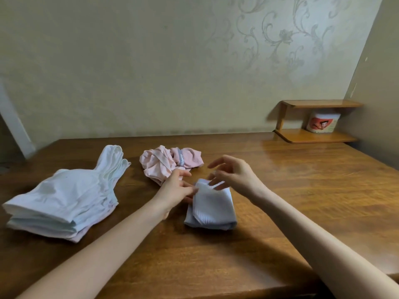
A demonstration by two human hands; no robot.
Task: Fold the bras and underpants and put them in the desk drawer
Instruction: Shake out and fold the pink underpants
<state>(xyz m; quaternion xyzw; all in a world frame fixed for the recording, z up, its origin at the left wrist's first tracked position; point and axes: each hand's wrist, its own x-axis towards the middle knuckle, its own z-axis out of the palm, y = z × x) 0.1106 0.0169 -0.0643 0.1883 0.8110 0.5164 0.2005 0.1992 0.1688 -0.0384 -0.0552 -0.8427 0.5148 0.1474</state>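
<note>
finishing the fold on the blue pair

i judge the pale blue underpants (212, 205) nearly folded, lying mid-surface (302, 190). left grip (178, 187) pinches their upper left corner; right grip (234, 172) hovers released just above. next: set them aside, then reach for the crumpled pink pile (166, 164).
</note>
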